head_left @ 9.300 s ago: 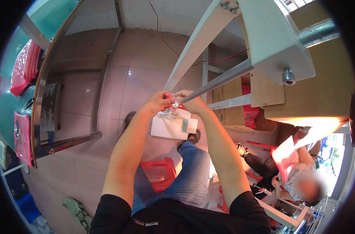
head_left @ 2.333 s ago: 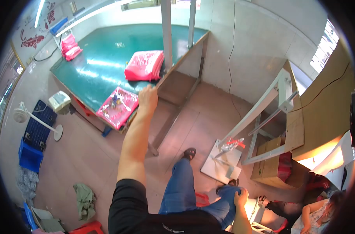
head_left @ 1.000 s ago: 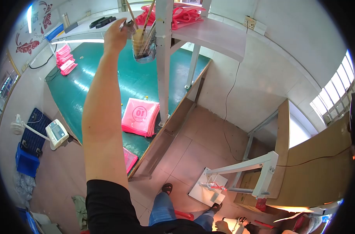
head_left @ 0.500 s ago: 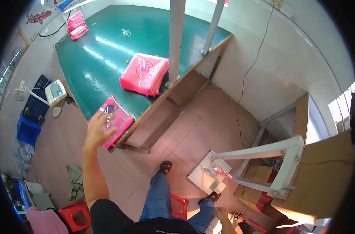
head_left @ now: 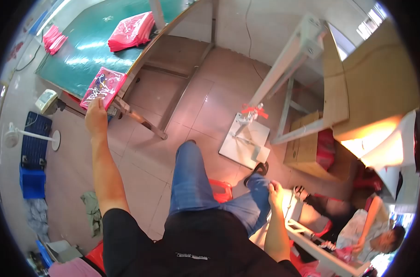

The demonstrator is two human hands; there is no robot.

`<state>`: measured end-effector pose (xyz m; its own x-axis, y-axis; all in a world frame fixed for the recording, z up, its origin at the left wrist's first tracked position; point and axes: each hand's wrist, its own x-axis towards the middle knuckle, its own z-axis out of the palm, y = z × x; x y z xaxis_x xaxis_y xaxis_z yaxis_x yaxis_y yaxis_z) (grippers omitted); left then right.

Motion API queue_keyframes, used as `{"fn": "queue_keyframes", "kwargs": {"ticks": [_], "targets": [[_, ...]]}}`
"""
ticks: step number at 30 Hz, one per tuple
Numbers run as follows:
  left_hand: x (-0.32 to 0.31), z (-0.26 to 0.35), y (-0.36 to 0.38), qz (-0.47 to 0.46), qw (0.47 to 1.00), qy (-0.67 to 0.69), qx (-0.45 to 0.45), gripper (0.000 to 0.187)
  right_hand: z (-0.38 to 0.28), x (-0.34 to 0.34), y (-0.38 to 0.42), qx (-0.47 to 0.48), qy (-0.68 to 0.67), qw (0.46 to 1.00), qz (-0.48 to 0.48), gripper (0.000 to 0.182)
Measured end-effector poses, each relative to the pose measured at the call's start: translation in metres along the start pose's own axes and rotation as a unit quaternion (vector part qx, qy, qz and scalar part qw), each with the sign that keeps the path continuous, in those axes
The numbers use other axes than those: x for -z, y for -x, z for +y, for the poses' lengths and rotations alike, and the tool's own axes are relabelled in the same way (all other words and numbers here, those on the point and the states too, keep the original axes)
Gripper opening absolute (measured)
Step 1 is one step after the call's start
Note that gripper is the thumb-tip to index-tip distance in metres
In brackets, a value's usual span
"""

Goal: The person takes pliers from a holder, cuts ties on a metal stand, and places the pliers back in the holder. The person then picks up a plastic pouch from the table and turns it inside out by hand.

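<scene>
Pink pack (head_left: 112, 84) on the green counter (head_left: 78, 60), at its near corner, directly ahead of the left hand (head_left: 96, 121); fingertips drawn together at the pack's near edge; cannot tell if they're clamped on the pack, on something small, or just touching; small dark bits (head_left: 99, 82) lie on top, just past the fingertips; pink stack (head_left: 132, 30) farther ahead and right of that hand, scale (head_left: 47, 100) to its left; right hand (head_left: 276, 194) curled by the right knee (head_left: 260, 185), cannot tell if it holds anything; white stand (head_left: 232, 144) ahead and left of the right hand, red ribbon (head_left: 256, 111) on it, sandal (head_left: 261, 170) just beside its base.

Risks, my read: pack could slip off the corner if the left hand drags it toward the body, edge being so near; loose-looking bits could scatter if the wrap gets tugged or tilted; glossy film may slide in a light pinch; stand could get bumped if that foot shifts.
</scene>
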<state>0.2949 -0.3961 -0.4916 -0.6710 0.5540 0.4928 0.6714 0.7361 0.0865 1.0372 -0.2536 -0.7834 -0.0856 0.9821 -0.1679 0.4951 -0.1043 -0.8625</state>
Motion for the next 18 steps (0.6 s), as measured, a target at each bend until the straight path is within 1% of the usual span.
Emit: {"fn": "queue_keyframes", "kwargs": {"ticks": [1, 2, 3, 5, 6, 7, 9, 10, 11, 13, 15, 16, 17, 18], "targets": [[-0.008, -0.011, 0.003, 0.016, 0.999, -0.004, -0.036, 0.023, -0.005, 0.000, 0.008, 0.065, 0.022, 0.997, 0.017, 0.025], [-0.008, -0.008, 0.008, 0.010, 0.999, 0.010, -0.029, 0.026, -0.020, -0.001, 0.014, 0.130, 0.045, 0.990, 0.032, 0.023], [-0.005, -0.006, 0.016, 0.012, 0.999, 0.006, -0.035, 0.026, -0.030, -0.003, 0.020, 0.124, 0.022, 0.992, 0.033, 0.024], [-0.003, -0.008, 0.026, 0.059, 0.992, 0.031, -0.106, 0.030, -0.058, -0.006, 0.031, 0.106, 0.012, 0.994, 0.023, 0.020], [-0.006, -0.014, 0.027, 0.037, 0.994, 0.038, -0.094, 0.029, -0.067, -0.008, 0.033, 0.091, 0.012, 0.996, 0.011, 0.017], [-0.007, -0.016, 0.027, 0.044, 0.994, 0.037, -0.095, 0.029, -0.059, -0.016, 0.034, 0.043, -0.028, 0.999, 0.017, 0.017], [-0.006, -0.018, 0.026, 0.042, 0.994, 0.084, -0.058, 0.025, -0.041, -0.020, 0.024, 0.063, -0.030, 0.997, 0.015, 0.019], [0.004, -0.012, 0.027, 0.065, 0.992, 0.105, -0.033, 0.023, -0.044, -0.022, 0.022, 0.076, -0.027, 0.997, 0.010, 0.021], [0.014, -0.004, 0.032, 0.070, 0.991, 0.106, -0.030, 0.023, -0.047, -0.024, 0.018, 0.082, -0.028, 0.996, 0.010, 0.021], [0.039, 0.018, 0.047, 0.173, 0.962, 0.211, 0.000, 0.022, -0.096, -0.025, 0.023, -0.024, -0.024, 0.999, -0.011, 0.023], [0.062, 0.053, 0.073, 0.196, 0.948, 0.237, -0.079, 0.022, -0.200, -0.031, 0.033, -0.010, 0.031, 0.999, -0.035, 0.025], [0.079, 0.081, 0.087, 0.211, 0.936, 0.245, -0.136, 0.021, -0.207, -0.047, 0.022, 0.008, -0.092, 0.993, -0.068, 0.030], [0.092, 0.111, 0.103, 0.224, 0.920, 0.256, -0.194, 0.020, -0.211, -0.060, 0.011, 0.025, -0.213, 0.972, -0.096, 0.034], [0.096, 0.134, 0.123, 0.189, 0.905, 0.302, -0.233, 0.020, -0.246, -0.061, 0.008, 0.031, -0.301, 0.938, -0.166, 0.041]]}}
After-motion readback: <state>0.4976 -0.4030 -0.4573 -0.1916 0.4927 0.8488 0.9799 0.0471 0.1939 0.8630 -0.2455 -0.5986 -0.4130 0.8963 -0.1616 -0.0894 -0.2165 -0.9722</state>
